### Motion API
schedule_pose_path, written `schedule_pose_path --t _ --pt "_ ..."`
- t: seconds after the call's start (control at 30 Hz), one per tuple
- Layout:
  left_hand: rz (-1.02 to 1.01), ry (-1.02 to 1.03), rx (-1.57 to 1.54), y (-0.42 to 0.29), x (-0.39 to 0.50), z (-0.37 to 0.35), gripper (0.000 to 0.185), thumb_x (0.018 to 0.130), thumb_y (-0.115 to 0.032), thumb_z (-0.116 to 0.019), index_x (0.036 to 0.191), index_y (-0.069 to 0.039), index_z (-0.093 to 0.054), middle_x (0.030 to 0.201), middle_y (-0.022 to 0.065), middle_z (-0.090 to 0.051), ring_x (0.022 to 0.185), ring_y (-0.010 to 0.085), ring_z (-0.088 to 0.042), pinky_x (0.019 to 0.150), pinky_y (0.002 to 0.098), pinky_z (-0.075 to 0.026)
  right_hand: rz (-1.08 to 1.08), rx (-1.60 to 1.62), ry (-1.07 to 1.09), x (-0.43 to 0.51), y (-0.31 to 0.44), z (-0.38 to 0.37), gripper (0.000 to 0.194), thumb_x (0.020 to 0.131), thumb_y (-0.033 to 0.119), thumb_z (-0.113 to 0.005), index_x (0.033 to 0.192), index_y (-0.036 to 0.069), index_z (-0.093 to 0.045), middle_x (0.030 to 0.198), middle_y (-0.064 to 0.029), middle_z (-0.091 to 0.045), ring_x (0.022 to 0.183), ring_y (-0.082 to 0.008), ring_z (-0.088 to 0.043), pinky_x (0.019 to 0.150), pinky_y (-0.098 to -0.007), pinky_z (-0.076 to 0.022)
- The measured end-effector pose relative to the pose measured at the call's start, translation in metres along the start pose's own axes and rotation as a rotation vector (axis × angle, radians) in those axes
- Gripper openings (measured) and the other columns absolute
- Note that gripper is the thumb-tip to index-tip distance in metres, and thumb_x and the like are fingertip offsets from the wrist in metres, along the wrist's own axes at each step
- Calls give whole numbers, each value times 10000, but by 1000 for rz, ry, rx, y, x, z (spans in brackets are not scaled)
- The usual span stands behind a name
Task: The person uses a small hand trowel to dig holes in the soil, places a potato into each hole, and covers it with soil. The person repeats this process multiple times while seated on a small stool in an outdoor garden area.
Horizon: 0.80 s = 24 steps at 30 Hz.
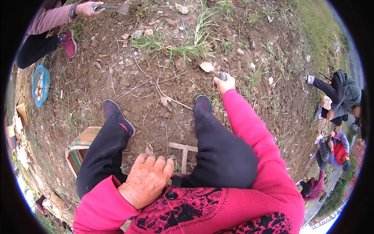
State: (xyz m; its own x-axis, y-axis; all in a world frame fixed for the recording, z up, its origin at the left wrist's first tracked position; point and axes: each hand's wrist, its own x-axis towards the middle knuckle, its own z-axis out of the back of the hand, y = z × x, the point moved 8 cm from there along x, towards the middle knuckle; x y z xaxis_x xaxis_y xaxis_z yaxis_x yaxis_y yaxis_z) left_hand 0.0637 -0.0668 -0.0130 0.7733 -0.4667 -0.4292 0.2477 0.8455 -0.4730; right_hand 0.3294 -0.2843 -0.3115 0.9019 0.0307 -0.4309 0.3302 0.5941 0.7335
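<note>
My right hand (pixel 226 84) grips the grey handle of a hand trowel (pixel 207 66) just beyond my right shoe. The trowel's pale blade points left over the brown soil (pixel 140 101), near uprooted grass (pixel 190 49). My left hand (pixel 150 177) hangs over my lap, back upward and fingers bent down. Its palm and fingertips are hidden, and nothing shows in it. Dry stems (pixel 172 99) lie scattered between my shoes. Below them, a T-shaped wooden piece (pixel 184 155) sits between my legs.
A blue plastic basket (pixel 47 84) with several potato-like tubers stands left. A cardboard box (pixel 87 137) is beside my left leg. At upper left, a co-worker's hand (pixel 87 8) holds another trowel (pixel 122 8). Several people sit or crouch at right, including one in red (pixel 340 146).
</note>
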Motion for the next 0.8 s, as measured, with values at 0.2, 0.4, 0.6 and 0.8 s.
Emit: schedule_pose_path --t 0.2,0.4,0.6,0.8 --pt "8 -1 5 0 2 4 392 820 -166 -571 1177 -6 -604 1072 149 -662 972 284 -633 913 429 -456 -71 170 17 -1 10 17 228 802 85 -742 1018 42 -681 750 -36 -658 609 -143 -597 529 -302 -472" --pt "6 -29 6 1 -1 3 391 818 -168 -572 1173 -8 -607 1061 142 -656 976 280 -629 921 433 -455 246 -709 183 -39 59 36 251 789 246 -701 1011 133 -669 886 -157 -709 883 -361 -683 765 -452 -534" --pt "-9 -36 14 -1 -5 2 390 809 -161 -583 1166 -7 -609 1047 139 -654 968 277 -629 914 424 -459 273 -1047 252 -48 47 -29 328 800 236 -675 1118 173 -630 910 -163 -708 871 -367 -693 778 -479 -538" --pt "-39 -70 46 -8 -7 5 378 823 -165 -574 1166 -7 -597 972 106 -634 915 257 -624 881 412 -457 155 -756 136 -62 -3 -10 516 797 214 -693 1302 203 -588 962 -180 -712 925 -383 -683 841 -461 -530"
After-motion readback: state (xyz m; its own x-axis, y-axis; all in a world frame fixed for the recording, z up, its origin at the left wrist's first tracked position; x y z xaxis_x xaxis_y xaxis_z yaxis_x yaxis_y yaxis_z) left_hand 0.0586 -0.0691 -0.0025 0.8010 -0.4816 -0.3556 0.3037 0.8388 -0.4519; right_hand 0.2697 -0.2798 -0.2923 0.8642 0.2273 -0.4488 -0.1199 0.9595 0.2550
